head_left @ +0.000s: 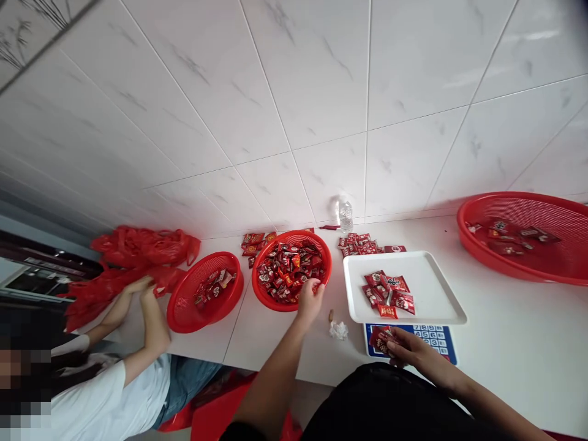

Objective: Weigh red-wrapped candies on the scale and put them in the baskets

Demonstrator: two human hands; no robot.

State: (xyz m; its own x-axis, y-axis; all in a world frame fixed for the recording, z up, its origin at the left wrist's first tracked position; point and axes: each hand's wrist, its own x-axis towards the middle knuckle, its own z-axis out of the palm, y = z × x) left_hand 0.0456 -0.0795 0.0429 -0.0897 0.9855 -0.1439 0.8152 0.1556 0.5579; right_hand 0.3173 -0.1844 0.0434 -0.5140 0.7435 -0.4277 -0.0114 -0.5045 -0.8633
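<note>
White counter: picking seems in hand. Right hand grasps packets; left hand is at basket, its grip unclear. Next move calls for careful pinch.

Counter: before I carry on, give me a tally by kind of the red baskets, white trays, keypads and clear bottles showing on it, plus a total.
Red baskets: 3
White tray: 1
Keypad: 1
Clear bottle: 1
Total: 6
</note>
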